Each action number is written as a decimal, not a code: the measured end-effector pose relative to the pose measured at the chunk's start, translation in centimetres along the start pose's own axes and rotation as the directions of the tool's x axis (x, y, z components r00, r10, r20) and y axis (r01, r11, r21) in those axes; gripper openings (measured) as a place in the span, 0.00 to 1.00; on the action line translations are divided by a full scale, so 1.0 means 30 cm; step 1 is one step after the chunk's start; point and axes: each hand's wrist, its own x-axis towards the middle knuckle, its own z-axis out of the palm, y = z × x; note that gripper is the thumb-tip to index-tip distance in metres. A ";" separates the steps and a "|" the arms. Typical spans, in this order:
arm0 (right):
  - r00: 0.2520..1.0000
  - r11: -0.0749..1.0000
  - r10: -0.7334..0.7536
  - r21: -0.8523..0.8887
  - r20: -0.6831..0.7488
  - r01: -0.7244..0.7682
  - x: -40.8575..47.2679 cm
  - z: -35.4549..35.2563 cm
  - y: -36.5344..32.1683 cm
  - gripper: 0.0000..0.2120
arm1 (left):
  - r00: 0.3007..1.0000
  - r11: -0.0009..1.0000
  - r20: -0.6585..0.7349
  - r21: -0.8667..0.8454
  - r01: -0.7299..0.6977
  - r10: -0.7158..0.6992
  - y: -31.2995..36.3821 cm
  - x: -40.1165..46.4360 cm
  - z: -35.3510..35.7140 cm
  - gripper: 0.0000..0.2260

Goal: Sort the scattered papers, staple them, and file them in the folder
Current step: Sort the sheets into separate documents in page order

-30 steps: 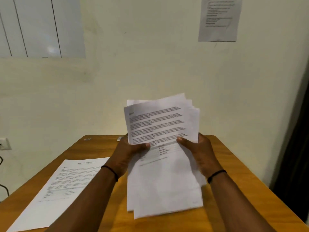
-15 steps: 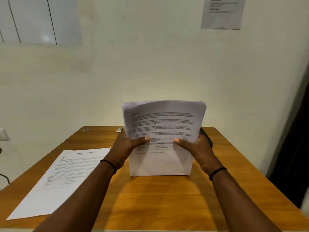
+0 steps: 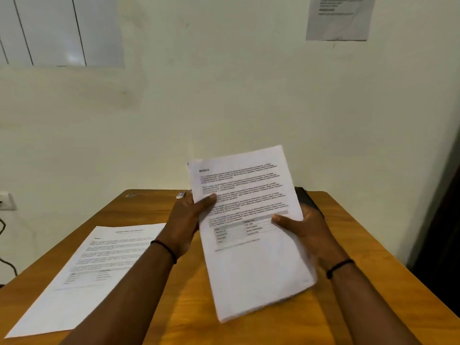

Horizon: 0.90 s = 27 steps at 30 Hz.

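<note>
Both hands hold a squared-up stack of printed papers (image 3: 251, 235) above the wooden table (image 3: 189, 307), tilted towards me with its top leaning left. My left hand (image 3: 186, 220) grips the stack's left edge, thumb on the front sheet. My right hand (image 3: 306, 232) grips the right edge, thumb across the printed table. One more printed sheet (image 3: 82, 272) lies flat on the table's left side. A dark object (image 3: 305, 199), partly hidden behind the stack, sits at the table's far right. No folder is visible.
A small white item (image 3: 181, 194) lies at the table's far edge by the wall. A wall socket (image 3: 6, 200) with a cable is at the left. A notice (image 3: 339, 17) hangs on the wall. A dark door or curtain (image 3: 443, 232) stands right.
The stack stood upright with its bottom edge on the table; now it is lifted off and tilted back towards me, edges aligned. One second ago the sheets were fanned and uneven.
</note>
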 end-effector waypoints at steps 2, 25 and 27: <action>0.994 0.988 0.084 -0.133 0.071 -0.074 0.020 -0.043 -0.030 0.17 | 0.998 0.999 -0.051 -0.033 0.041 -0.042 0.012 0.020 -0.017 0.13; 0.989 0.633 -0.039 -0.762 0.145 0.136 0.084 0.417 0.376 0.21 | 0.918 0.910 -0.031 -0.153 0.385 -0.394 -0.301 0.098 -0.170 0.13; 0.994 0.654 -0.009 -0.751 0.110 0.089 0.088 0.421 0.382 0.22 | 0.910 0.898 -0.041 -0.186 0.398 -0.412 -0.312 0.108 -0.182 0.13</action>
